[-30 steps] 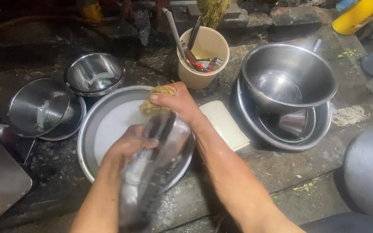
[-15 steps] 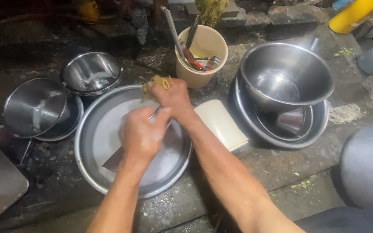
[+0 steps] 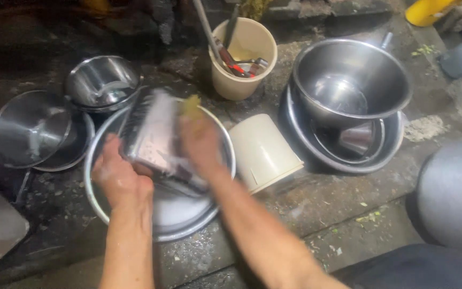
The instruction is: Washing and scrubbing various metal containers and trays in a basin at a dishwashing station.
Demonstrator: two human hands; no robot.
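Gripping a soapy metal tray [image 3: 153,134] by its lower left corner, the left hand [image 3: 117,176] had its fingers curled tight around the edge. The tray hung tilted over the wide steel basin [image 3: 102,203], not resting in it. The right hand [image 3: 201,140] was pressed against the tray's upper right face with a yellowish scrubber [image 3: 191,104] pinched under the fingertips; blur hid exactly how the fingers lay.

Risks, as I judged them:
- Suds on tray and both hands meant a weak one-corner grip. A hard scrub stroke could have twisted the tray loose and dropped it into the basin.
- Its far edge sat close to the small steel bowl [image 3: 102,80] and the beige cup of utensils [image 3: 241,59]. A wide stroke could have knocked either over.
- The thin metal edge could have cut the left palm if it slid.
- The beige tub [image 3: 263,152] lay on its side just off the basin's right rim, within elbow reach.

Versus half a second earlier: the tray had lain low and dark in the basin under both hands. It now stood raised, turned broad face up and lather-white. The left hand had shifted from the middle to the lower left.
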